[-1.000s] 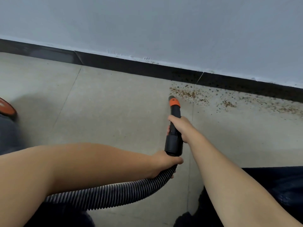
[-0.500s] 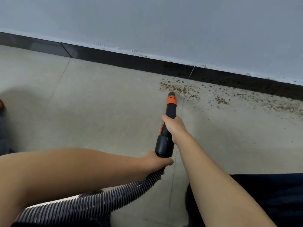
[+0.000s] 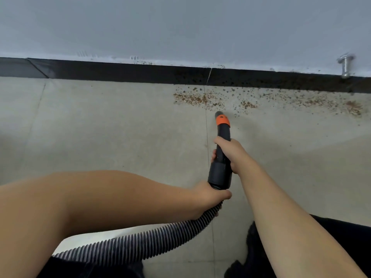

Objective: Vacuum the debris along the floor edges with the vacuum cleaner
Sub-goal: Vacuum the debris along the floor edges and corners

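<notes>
The fingers (image 3: 213, 157) of the right hand (image 3: 232, 153) were curled round the black nozzle (image 3: 221, 145) at mid-length, and the left hand (image 3: 208, 197) was clamped on the ribbed hose (image 3: 140, 243) just behind the nozzle's wide collar.

By size, the pale wall (image 3: 180, 27) filled the top of the view, above a dark skirting board (image 3: 120, 71). The tiled floor (image 3: 100, 127) spread below it. The hose curved away to the lower left, under the left forearm. The nozzle pointed at the skirting, its orange band (image 3: 222, 121) near the tip. The tip sat just short of the debris (image 3: 196, 99), a brown scatter lying along the floor edge and trailing off to the right, with more specks clinging to the skirting itself. A small metal stud (image 3: 345, 65) stuck out of the wall at far right.

The likely trouble: the narrow tip covers little ground, so a fast pass could leave grains behind or flick them outward across the tile. Specks on the skirting might not lift without direct contact. The hose, bent sharply at the left hand, could kink and cut suction. Farther right, the nozzle could knock the stud.

No brand, label or writing could be read; a small dark mark on the orange band was too small to make out.
</notes>
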A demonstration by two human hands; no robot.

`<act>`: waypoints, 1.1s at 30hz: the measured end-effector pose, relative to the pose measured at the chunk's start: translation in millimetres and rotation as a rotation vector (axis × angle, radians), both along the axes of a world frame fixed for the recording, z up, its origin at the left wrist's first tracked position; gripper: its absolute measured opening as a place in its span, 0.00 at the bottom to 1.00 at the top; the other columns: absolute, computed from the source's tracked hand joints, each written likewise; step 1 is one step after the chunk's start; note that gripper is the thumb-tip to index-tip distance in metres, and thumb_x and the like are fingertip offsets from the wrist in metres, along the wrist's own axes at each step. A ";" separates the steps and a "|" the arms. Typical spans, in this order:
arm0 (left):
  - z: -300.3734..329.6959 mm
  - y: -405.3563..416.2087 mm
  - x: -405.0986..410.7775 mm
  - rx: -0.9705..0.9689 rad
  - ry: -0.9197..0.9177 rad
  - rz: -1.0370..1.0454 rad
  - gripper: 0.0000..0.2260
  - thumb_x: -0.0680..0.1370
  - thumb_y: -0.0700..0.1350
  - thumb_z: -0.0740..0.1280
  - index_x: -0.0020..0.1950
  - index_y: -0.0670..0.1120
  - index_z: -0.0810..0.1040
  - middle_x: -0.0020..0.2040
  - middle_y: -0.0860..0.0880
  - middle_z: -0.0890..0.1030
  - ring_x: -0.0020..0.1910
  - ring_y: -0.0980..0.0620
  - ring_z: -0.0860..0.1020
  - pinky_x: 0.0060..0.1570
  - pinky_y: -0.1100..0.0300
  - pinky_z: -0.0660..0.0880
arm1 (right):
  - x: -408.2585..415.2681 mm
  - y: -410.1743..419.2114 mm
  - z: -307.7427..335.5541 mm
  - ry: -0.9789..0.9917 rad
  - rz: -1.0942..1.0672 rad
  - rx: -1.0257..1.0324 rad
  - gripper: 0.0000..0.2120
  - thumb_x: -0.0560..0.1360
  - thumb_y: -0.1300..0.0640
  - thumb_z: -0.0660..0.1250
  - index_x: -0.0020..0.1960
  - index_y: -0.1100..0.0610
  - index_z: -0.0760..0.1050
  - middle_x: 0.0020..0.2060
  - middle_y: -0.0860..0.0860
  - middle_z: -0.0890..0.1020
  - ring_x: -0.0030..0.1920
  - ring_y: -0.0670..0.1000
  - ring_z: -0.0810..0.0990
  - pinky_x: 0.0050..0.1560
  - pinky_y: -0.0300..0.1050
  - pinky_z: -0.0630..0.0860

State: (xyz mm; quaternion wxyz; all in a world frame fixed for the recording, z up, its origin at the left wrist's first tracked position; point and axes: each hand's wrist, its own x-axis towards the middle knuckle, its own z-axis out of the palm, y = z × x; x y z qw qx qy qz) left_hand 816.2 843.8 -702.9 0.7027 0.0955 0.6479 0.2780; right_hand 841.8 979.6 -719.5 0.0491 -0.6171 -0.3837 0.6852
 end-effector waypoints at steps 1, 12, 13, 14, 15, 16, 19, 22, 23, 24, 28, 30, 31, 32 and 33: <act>0.2 -3.2 -1.8 -0.001 -0.009 0.028 0.07 0.75 0.44 0.69 0.45 0.44 0.71 0.33 0.46 0.73 0.25 0.53 0.72 0.22 0.67 0.71 | -7.2 -2.3 -0.3 0.013 0.044 -0.013 0.05 0.74 0.62 0.64 0.46 0.60 0.67 0.26 0.55 0.74 0.22 0.52 0.73 0.27 0.44 0.76; 4.9 2.3 -22.6 -0.013 0.024 0.151 0.07 0.75 0.43 0.68 0.46 0.44 0.71 0.34 0.47 0.72 0.27 0.52 0.72 0.23 0.67 0.71 | -43.2 6.9 1.4 0.060 0.159 -0.086 0.06 0.74 0.60 0.65 0.47 0.59 0.68 0.23 0.54 0.75 0.21 0.53 0.73 0.28 0.44 0.76; 4.5 5.9 -21.0 -0.012 0.024 0.135 0.07 0.75 0.44 0.68 0.46 0.44 0.71 0.34 0.47 0.73 0.27 0.52 0.72 0.23 0.67 0.71 | -38.9 11.1 1.0 0.057 0.131 -0.090 0.06 0.74 0.60 0.65 0.47 0.60 0.68 0.23 0.54 0.75 0.21 0.53 0.73 0.28 0.44 0.77; 3.7 9.2 -18.8 -0.011 0.024 0.116 0.07 0.74 0.44 0.68 0.45 0.44 0.71 0.34 0.47 0.73 0.26 0.52 0.72 0.22 0.68 0.70 | -33.5 14.9 0.1 0.055 0.101 -0.092 0.06 0.74 0.61 0.65 0.47 0.60 0.68 0.24 0.54 0.75 0.21 0.52 0.73 0.28 0.44 0.77; 2.2 12.1 -16.3 -0.010 0.026 0.095 0.07 0.74 0.44 0.69 0.45 0.44 0.72 0.33 0.47 0.73 0.26 0.52 0.72 0.22 0.68 0.70 | -27.7 18.0 -1.3 0.057 0.070 -0.093 0.06 0.73 0.61 0.65 0.47 0.60 0.68 0.24 0.54 0.75 0.21 0.52 0.73 0.28 0.44 0.77; 0.9 14.5 -13.9 -0.009 0.027 0.074 0.07 0.74 0.44 0.69 0.45 0.44 0.72 0.33 0.47 0.73 0.26 0.52 0.72 0.21 0.68 0.70 | -21.5 20.5 -2.9 0.060 0.038 -0.094 0.06 0.73 0.61 0.65 0.47 0.60 0.68 0.25 0.55 0.75 0.22 0.52 0.73 0.28 0.44 0.76; -0.6 22.5 -8.3 0.003 0.024 0.018 0.07 0.74 0.44 0.69 0.44 0.45 0.72 0.33 0.47 0.73 0.27 0.53 0.72 0.24 0.66 0.71 | -4.1 27.7 -7.7 0.049 -0.057 -0.086 0.06 0.73 0.61 0.65 0.46 0.59 0.67 0.25 0.54 0.75 0.22 0.52 0.73 0.28 0.45 0.77; -0.7 35.6 -6.0 0.023 0.040 -0.003 0.07 0.74 0.44 0.69 0.45 0.45 0.72 0.34 0.47 0.73 0.27 0.52 0.72 0.24 0.65 0.71 | 3.7 41.8 -7.9 0.039 -0.121 -0.063 0.07 0.73 0.61 0.65 0.46 0.58 0.67 0.24 0.54 0.74 0.21 0.51 0.73 0.28 0.45 0.77; -0.4 39.2 -5.2 0.030 0.039 0.012 0.07 0.74 0.44 0.69 0.45 0.45 0.72 0.33 0.47 0.73 0.27 0.52 0.72 0.23 0.65 0.71 | 2.9 46.1 -7.0 0.039 -0.111 -0.059 0.07 0.73 0.61 0.65 0.46 0.58 0.67 0.24 0.54 0.75 0.21 0.51 0.73 0.28 0.45 0.77; 0.1 41.5 -4.0 0.035 0.032 0.037 0.07 0.74 0.44 0.69 0.45 0.44 0.72 0.33 0.47 0.73 0.27 0.52 0.72 0.23 0.65 0.71 | 0.0 49.0 -5.7 0.040 -0.080 -0.061 0.07 0.73 0.60 0.65 0.46 0.58 0.67 0.24 0.53 0.75 0.22 0.51 0.73 0.28 0.44 0.77; -1.1 34.7 -1.3 0.027 -0.001 0.157 0.07 0.75 0.43 0.68 0.44 0.44 0.71 0.33 0.47 0.72 0.26 0.52 0.71 0.22 0.67 0.71 | -21.0 40.9 -4.0 0.044 0.131 -0.082 0.07 0.73 0.60 0.66 0.47 0.59 0.69 0.24 0.54 0.75 0.22 0.52 0.73 0.29 0.44 0.77; -2.4 28.5 -3.2 0.027 -0.006 0.203 0.06 0.76 0.42 0.67 0.45 0.44 0.70 0.32 0.46 0.71 0.26 0.52 0.71 0.24 0.66 0.71 | -32.3 33.8 -4.6 0.052 0.203 -0.077 0.07 0.74 0.60 0.65 0.48 0.59 0.68 0.24 0.54 0.75 0.22 0.52 0.73 0.28 0.44 0.76; -3.4 26.6 -4.8 0.031 -0.001 0.223 0.06 0.76 0.42 0.67 0.45 0.44 0.69 0.32 0.46 0.71 0.26 0.52 0.71 0.24 0.66 0.71 | -37.2 31.7 -5.1 0.057 0.227 -0.071 0.07 0.74 0.60 0.65 0.48 0.59 0.68 0.24 0.54 0.75 0.22 0.52 0.73 0.27 0.44 0.76; -4.3 25.4 -6.8 0.034 0.004 0.240 0.06 0.76 0.41 0.67 0.45 0.44 0.69 0.33 0.46 0.71 0.27 0.52 0.71 0.25 0.66 0.72 | -41.3 30.4 -5.5 0.063 0.245 -0.066 0.07 0.74 0.60 0.65 0.48 0.59 0.69 0.24 0.54 0.75 0.22 0.52 0.74 0.27 0.44 0.76; -5.0 24.9 -8.9 0.035 0.007 0.254 0.06 0.76 0.41 0.67 0.46 0.44 0.69 0.33 0.46 0.71 0.27 0.52 0.71 0.25 0.66 0.72 | -45.0 29.8 -5.8 0.070 0.259 -0.061 0.07 0.74 0.60 0.65 0.48 0.59 0.68 0.24 0.53 0.76 0.22 0.52 0.74 0.28 0.44 0.76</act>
